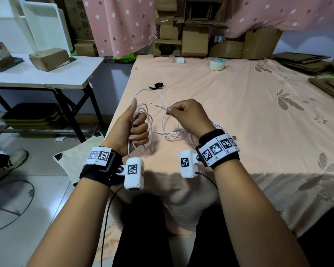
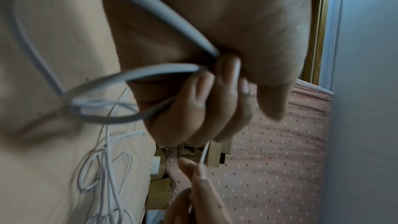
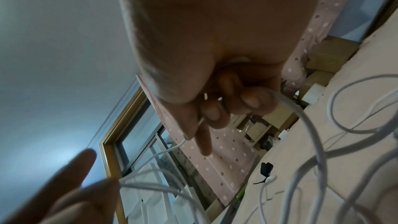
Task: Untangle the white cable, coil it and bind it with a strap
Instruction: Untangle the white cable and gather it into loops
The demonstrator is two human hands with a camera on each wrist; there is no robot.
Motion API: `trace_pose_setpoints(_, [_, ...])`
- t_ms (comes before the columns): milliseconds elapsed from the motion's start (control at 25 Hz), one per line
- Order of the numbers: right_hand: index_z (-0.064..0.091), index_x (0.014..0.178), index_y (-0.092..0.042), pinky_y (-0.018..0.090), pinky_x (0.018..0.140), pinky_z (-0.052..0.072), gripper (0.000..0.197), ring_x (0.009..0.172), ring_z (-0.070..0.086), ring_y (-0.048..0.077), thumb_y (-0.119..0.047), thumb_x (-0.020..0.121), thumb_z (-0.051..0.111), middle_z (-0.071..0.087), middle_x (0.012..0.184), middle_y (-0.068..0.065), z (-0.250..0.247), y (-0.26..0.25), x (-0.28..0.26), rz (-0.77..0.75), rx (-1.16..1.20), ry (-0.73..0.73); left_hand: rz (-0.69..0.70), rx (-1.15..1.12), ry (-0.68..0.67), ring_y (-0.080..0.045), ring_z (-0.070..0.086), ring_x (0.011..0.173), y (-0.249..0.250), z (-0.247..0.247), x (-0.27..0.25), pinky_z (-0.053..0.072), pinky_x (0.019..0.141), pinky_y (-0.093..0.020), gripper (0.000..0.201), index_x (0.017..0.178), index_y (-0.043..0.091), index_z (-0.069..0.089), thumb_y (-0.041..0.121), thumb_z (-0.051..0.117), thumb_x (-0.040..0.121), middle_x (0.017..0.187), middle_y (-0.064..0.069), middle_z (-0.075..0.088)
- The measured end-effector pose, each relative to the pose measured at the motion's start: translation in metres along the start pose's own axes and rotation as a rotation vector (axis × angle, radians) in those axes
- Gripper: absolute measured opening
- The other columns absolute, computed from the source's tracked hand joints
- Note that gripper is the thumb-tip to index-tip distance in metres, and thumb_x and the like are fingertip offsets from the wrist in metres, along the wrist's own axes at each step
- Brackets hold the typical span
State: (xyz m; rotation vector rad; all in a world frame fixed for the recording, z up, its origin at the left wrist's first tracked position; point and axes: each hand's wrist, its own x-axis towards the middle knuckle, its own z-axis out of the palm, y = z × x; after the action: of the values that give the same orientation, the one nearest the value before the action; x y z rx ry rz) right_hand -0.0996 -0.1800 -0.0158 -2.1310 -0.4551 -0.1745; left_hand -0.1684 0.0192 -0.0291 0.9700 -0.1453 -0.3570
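On the bed [image 1: 239, 122], covered by a peach sheet, most of the surface ahead and to the right lies free for laying out loops; its left edge drops to the floor just beside the left hand, so slack hanging there could slide off. The white cable [image 1: 163, 130] sprawls partly on the sheet between the wrists and partly lifted. It appears thin, light and limp: expect it to sag, twist and snag on itself, not hold a shape. The left hand [image 1: 132, 132] is closed in a fist around several gathered loops, thumb raised. The right hand [image 1: 187, 116] pinches a single strand at its fingertips. Take hold near the bundle and feed short lengths. The black strap [image 1: 157, 85] lies on the sheet beyond the cable, well apart from both hands.
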Motion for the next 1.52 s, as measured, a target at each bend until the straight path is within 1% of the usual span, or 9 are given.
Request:
trace_pose_setpoints(120, [0.079,0.086,-0.018,0.036,0.083,0.055,0.026,0.090,0.068,0.022,-0.038,0.092,0.063,0.077,0.088,0.000,0.011,0.008,0.004,0.070,-0.174,-0.060,-0.028,-0.008,-0.040,-0.012,0.004,0.034,0.000,-0.002,-0.005,0.004,0.041,-0.022,0.057,0.052,0.024,0.024,0.047,0.040,0.101,0.042,0.005,0.008])
trace_pose_setpoints(360, [0.066,0.076,-0.011,0.038,0.075,0.054,0.037,0.076,0.067,0.029,-0.041,0.095,0.056,0.071,0.071,0.008,0.021,0.028,-0.011,0.178,-0.161,-0.288,0.187,-0.319,-0.193,-0.010,0.015,0.030,0.012,-0.025,-0.006,0.014,0.039,-0.019,0.057,0.053,0.022,0.029,0.045,0.045,0.103,0.038,0.005,0.020])
trace_pose_setpoints(520, [0.070,0.077,-0.017,0.017,0.058,0.043,0.027,0.061,0.061,0.003,-0.040,0.091,0.070,0.070,0.068,-0.007,0.019,0.025,-0.025,0.169,-0.198,-0.387,0.437,-0.419,0.026,-0.007,0.018,0.032,0.016,-0.025,0.003,0.018,0.038,-0.020,0.063,0.051,0.020,0.031,0.049,0.034,0.107,0.039,0.007,0.024])
trace_pose_setpoints(760, [0.061,0.062,-0.020,0.029,0.060,0.039,0.025,0.078,0.057,0.028,-0.010,0.085,0.060,0.057,0.066,0.000,0.017,0.026,-0.024,0.138,-0.442,-0.394,0.628,-0.369,0.400,-0.010,0.018,0.041,0.020,-0.017,0.009,0.023,0.042,-0.022,0.057,0.059,0.020,0.028,0.052,0.037,0.106,0.050,0.004,0.019])
trace_pose_setpoints(920, [0.077,0.097,-0.023,0.037,0.083,0.051,0.018,0.097,0.064,0.028,-0.023,0.091,0.060,0.075,0.098,0.002,0.021,0.013,-0.025,-0.054,-0.505,-0.369,0.684,-0.104,0.534,-0.021,0.049,0.057,0.009,-0.005,0.019,0.049,0.060,-0.031,0.051,0.066,0.015,0.046,0.044,0.041,0.107,0.062,-0.005,0.046])
trace_pose_setpoints(1040, [0.077,0.105,-0.023,0.040,0.082,0.050,0.020,0.100,0.065,0.030,-0.025,0.096,0.060,0.076,0.102,0.004,0.021,-0.003,-0.029,-0.221,-0.497,-0.295,0.566,0.324,0.511,-0.028,0.068,0.070,-0.005,0.004,0.026,0.058,0.070,-0.036,0.050,0.073,0.007,0.059,0.037,0.040,0.108,0.070,-0.011,0.068])
trace_pose_setpoints(1160, [0.077,0.098,-0.023,0.041,0.076,0.051,0.015,0.092,0.068,0.029,-0.028,0.092,0.065,0.077,0.092,0.003,0.018,-0.013,-0.032,-0.281,-0.380,-0.139,0.387,0.764,0.425,-0.024,0.063,0.056,-0.017,0.015,0.025,0.054,0.060,-0.034,0.056,0.066,0.003,0.060,0.035,0.041,0.109,0.057,-0.009,0.063])
trace_pose_setpoints(1320, [0.069,0.081,-0.018,0.042,0.072,0.052,0.009,0.077,0.064,0.026,-0.026,0.084,0.070,0.070,0.075,-0.001,0.012,-0.006,-0.033,-0.205,-0.264,0.039,0.168,0.951,0.354,-0.024,0.063,0.048,-0.024,0.021,0.021,0.050,0.054,-0.026,0.070,0.066,-0.002,0.067,0.049,0.040,0.106,0.055,-0.017,0.066])
trace_pose_setpoints(1520, [0.072,0.093,-0.025,0.035,0.073,0.051,0.008,0.084,0.065,0.025,-0.027,0.088,0.067,0.072,0.081,-0.003,0.008,0.003,-0.032,-0.123,-0.306,0.060,0.230,1.085,0.344,-0.020,0.062,0.055,-0.026,0.016,0.026,0.047,0.065,-0.032,0.068,0.064,-0.006,0.061,0.047,0.048,0.103,0.063,-0.021,0.068])
